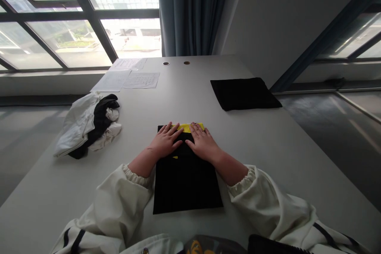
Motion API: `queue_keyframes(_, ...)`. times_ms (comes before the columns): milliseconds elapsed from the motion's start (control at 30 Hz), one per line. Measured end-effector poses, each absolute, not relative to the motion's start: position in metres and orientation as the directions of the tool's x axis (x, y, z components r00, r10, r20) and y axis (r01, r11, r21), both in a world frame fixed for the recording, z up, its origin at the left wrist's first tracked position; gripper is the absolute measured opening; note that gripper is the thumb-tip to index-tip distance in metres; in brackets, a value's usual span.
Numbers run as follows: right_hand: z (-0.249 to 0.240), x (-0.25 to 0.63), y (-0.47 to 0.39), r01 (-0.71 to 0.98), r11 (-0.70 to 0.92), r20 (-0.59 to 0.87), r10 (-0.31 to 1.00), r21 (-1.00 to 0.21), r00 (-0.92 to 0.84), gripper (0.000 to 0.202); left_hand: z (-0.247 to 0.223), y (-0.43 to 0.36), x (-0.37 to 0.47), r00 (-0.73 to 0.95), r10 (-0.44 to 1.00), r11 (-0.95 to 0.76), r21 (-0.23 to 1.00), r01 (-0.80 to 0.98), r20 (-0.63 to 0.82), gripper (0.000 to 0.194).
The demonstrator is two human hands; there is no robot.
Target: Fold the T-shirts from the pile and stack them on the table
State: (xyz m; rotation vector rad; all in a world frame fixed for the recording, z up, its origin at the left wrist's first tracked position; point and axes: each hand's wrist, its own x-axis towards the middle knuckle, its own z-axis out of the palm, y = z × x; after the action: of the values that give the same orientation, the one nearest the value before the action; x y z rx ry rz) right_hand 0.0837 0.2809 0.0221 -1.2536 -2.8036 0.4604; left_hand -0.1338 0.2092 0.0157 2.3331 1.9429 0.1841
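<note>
A black cloth (187, 186) folded into a flat rectangle lies on the white table in front of me, with a yellow patch (187, 128) along its far edge. My left hand (166, 141) rests palm down on its far left part, fingers spread and pointing away from me. On the far right part lies my right hand (203, 142), also flat with its fingers apart. Both hands press on the cloth and neither grips it. A small yellow mark (175, 157) shows on the black just below my left hand.
Another folded black cloth (245, 94) lies at the table's right side. At the left edge is a crumpled pile of white and black clothes (77, 125). Paper sheets (141, 80) lie at the far left, and two round holes are near the table's far edge (202, 56).
</note>
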Motion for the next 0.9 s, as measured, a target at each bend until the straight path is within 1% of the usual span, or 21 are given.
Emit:
queue_keyframes(167,0.024,0.084,0.282,0.750,0.591,-0.068,0.770,-0.297,-0.634,0.074,0.011,0.202,-0.142,0.080,0.994,-0.094,0.238,0.967,0.068,0.061)
queue_keyframes(300,0.024,0.084,0.282,0.759,0.578,-0.068,0.781,-0.300,-0.621,0.076,0.009,0.195,-0.152,-0.030,0.998,0.012,0.269,0.963,0.064,0.063)
queue_keyframes(433,0.025,0.088,0.288,0.752,0.582,-0.051,0.779,-0.310,-0.624,0.073,0.010,0.194,-0.160,-0.094,0.994,0.074,0.303,0.950,0.055,0.062)
queue_keyframes(500,0.025,0.092,0.293,0.755,0.580,-0.041,0.784,-0.305,-0.619,0.074,0.010,0.196,-0.163,-0.156,0.986,0.131,0.316,0.940,0.054,0.062)
queue_keyframes(600,0.020,0.098,0.301,0.776,0.559,-0.023,0.807,-0.294,-0.590,0.081,0.008,0.199,-0.166,-0.281,0.958,0.245,0.335,0.910,0.061,0.062)
queue_keyframes(667,0.016,0.103,0.306,0.786,0.540,-0.002,0.824,-0.301,-0.567,0.088,0.006,0.201,-0.168,-0.342,0.936,0.291,0.355,0.888,0.088,0.059)
queue_keyframes(733,0.014,0.106,0.309,0.772,0.539,0.032,0.826,-0.337,-0.563,0.090,0.005,0.203,-0.170,-0.363,0.921,0.287,0.381,0.879,0.142,0.051)
queue_keyframes(800,0.013,0.108,0.312,0.730,0.551,0.080,0.817,-0.404,-0.572,0.087,0.006,0.205,-0.172,-0.357,0.914,0.252,0.419,0.872,0.194,0.041)
queue_keyframes(900,0.014,0.110,0.316,0.600,0.541,0.165,0.807,-0.589,-0.566,0.083,0.010,0.207,-0.175,-0.335,0.915,0.193,0.488,0.851,0.222,0.027)
